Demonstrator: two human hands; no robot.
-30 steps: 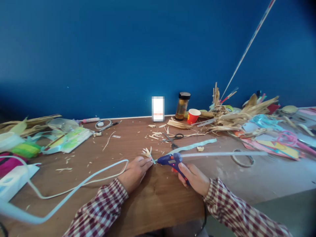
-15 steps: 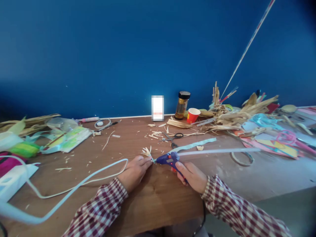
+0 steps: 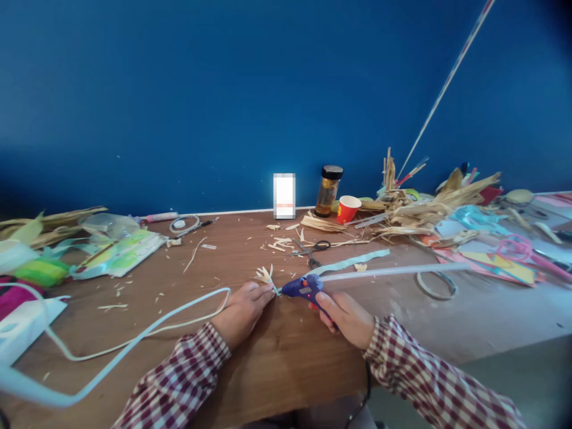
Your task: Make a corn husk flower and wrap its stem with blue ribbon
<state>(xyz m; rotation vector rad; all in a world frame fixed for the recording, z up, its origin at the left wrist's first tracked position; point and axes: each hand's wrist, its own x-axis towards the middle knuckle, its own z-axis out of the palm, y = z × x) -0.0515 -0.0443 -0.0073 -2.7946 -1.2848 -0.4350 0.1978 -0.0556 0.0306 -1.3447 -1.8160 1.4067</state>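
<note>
My right hand [image 3: 346,316] is wrapped round the handle of a blue glue gun [image 3: 301,288], with a long clear glue stick [image 3: 393,272] sticking out of its back. The gun's nozzle points left, close to a small green strip [image 3: 277,291] at my left fingertips; whether it touches cannot be made out. My left hand [image 3: 245,310] rests low on the table, fingers closed on a small pale husk flower [image 3: 265,274] whose petals stand up beyond the fingertips. Its lower part is hidden by my fingers.
Scissors [image 3: 315,253], a pale green strip [image 3: 353,261] and husk scraps [image 3: 281,243] lie ahead. A dark-lidded bottle [image 3: 328,192] and red paper cup [image 3: 347,211] stand at the back. Dried husks [image 3: 411,220] pile up right. A white cable [image 3: 156,325] loops left near a power strip [image 3: 33,328].
The glue gun's nozzle has drawn slightly away from the flower's green strip. My left hand holds its place, and the whole view has shifted slightly.
</note>
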